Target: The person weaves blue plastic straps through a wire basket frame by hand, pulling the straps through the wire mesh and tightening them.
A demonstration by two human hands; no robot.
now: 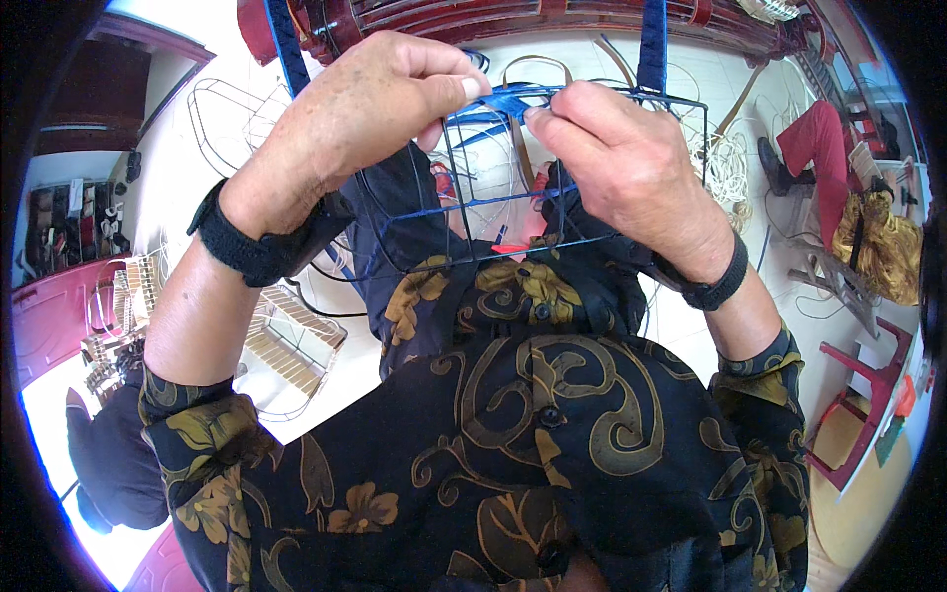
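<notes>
A wire frame (449, 168) with dark rods and blue strips along some of them sits over my lap. A blue strip (508, 105) lies across its top edge between my hands. My left hand (360, 118) is closed at the upper left of the frame, thumb and fingertips pinching the strip's left part. My right hand (621, 158) is closed at the upper right, its thumb and curled index finger on the strip's right part. Two upright blue straps (653, 44) rise behind the frame, one at each side.
Pale cords (728, 168) and wire frames (207, 128) lie on the tiled floor. A dark red wooden piece (385, 30) stands behind. Woven frames (281, 350) are at left, beside a dark-clothed shape (123, 454). At right are another person's red-clothed leg (814, 158) and a red stool (868, 360).
</notes>
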